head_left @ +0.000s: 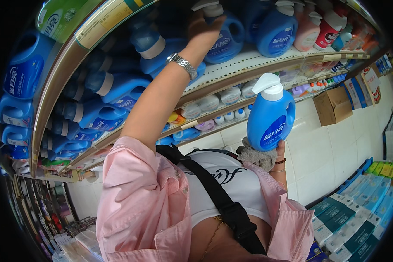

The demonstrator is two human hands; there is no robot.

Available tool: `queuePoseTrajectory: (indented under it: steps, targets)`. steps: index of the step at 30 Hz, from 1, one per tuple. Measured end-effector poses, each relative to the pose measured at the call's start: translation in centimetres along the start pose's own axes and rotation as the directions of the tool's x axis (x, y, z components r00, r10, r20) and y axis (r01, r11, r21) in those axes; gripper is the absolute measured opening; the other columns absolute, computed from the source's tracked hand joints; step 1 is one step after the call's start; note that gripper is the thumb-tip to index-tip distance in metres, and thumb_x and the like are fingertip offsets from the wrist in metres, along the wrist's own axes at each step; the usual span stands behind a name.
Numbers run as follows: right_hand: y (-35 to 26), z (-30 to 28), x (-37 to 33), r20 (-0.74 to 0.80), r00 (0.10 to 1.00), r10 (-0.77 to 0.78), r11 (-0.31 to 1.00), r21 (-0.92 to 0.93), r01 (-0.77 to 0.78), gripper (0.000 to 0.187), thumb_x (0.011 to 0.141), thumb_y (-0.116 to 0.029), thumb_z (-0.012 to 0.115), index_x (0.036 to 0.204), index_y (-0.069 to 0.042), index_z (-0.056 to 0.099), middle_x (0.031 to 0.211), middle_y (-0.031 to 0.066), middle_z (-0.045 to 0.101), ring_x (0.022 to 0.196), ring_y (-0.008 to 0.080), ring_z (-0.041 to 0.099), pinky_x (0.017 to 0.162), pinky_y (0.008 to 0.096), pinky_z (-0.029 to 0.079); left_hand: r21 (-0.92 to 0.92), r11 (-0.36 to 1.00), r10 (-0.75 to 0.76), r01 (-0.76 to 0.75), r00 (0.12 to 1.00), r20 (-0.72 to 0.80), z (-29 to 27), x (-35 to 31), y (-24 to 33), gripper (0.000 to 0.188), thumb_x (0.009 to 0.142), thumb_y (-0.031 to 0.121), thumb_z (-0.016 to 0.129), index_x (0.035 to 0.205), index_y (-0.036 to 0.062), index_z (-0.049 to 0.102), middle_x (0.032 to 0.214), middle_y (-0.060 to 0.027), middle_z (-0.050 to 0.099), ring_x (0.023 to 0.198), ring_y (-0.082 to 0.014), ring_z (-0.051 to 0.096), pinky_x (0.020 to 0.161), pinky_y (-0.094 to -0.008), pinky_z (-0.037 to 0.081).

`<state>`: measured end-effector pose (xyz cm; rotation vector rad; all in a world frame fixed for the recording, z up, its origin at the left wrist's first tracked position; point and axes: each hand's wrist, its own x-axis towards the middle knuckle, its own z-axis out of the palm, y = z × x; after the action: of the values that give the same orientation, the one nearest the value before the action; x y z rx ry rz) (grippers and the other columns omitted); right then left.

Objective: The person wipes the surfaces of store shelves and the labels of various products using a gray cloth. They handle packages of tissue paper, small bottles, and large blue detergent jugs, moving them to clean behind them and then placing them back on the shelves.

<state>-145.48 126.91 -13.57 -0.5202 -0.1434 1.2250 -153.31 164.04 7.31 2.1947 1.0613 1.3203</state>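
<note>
Blue btl (270,115) held near base by R hand (280,149), L hand (204,29) at shelf btl (224,43), grip unclear.

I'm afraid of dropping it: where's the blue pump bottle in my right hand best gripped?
Probably by the loop handle of the blue pump bottle, from the right: its finger opening is on that side and the bottle is roughly upright. Your right hand holds it low.

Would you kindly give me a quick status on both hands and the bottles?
Left hand at neck of shelf bottle. Right hand holding blue pump bottle, grey cloth at its base. Other blue bottles close by on shelf.
</note>
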Motion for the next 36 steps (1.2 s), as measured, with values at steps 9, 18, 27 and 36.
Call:
queuePoseTrajectory:
  steps: [9, 18, 27, 36]
  targets:
    - [0.2, 0.5, -0.1, 0.028, 0.999, 0.04, 0.999, -0.015, -0.04, 0.081, 0.067, -0.036, 0.081, 0.13, -0.002, 0.042, 0.122, 0.0148, 0.056, 0.107, 0.0289, 0.057, 0.091, 0.0421, 0.05, -0.009, 0.997, -0.075, 0.077, 0.985, 0.155, -1.6, -1.5, 2.0, 0.062, 0.081, 0.038, 0.064, 0.128, 0.0007, 0.045, 0.115, -0.0227, 0.057, 0.107, -0.0347, 0.056, 0.091, -0.0381, 0.044]
    - [-0.2, -1.0, 1.1, 0.075, 0.996, 0.046, 0.993, -0.108, -0.037, 0.083, 0.069, -0.039, 0.078, 0.132, -0.001, 0.039, 0.125, 0.0132, 0.053, 0.113, 0.0259, 0.052, 0.096, 0.0395, 0.045, -0.463, 0.726, 0.167, 0.507, 0.523, 0.835, -6.8, -14.3, 3.6, 0.067, 0.082, 0.019, 0.064, 0.139, 0.0048, 0.031, 0.135, -0.0137, 0.044, 0.127, -0.0251, 0.042, 0.101, -0.0394, 0.039]
    - [-0.5, 2.9, 3.3, 0.074, 0.996, 0.039, 0.975, -0.223, -0.022, 0.084, 0.07, -0.04, 0.077, 0.133, -0.001, 0.038, 0.126, 0.0123, 0.051, 0.116, 0.0244, 0.049, 0.098, 0.0382, 0.042, -0.561, 0.657, -0.121, 0.504, 0.805, 0.58, -5.0, -15.8, 9.4, 0.064, 0.067, 0.032, 0.081, 0.115, 0.0016, 0.052, 0.106, -0.0113, 0.061, 0.095, -0.0188, 0.061, 0.082, -0.0318, 0.051]
    - [-1.4, 9.5, 7.1, 0.203, 0.976, -0.077, 0.773, -0.607, 0.187, 0.071, 0.083, -0.04, 0.064, 0.133, 0.002, 0.038, 0.129, 0.0099, 0.048, 0.118, 0.0196, 0.043, 0.1, 0.0331, 0.034, -0.536, 0.78, -0.027, 0.323, 0.873, 0.488, -6.9, -10.1, 8.5, 0.049, 0.073, 0.032, 0.076, 0.103, -0.0016, 0.058, 0.095, -0.0103, 0.065, 0.082, -0.015, 0.064, 0.071, -0.0274, 0.053]
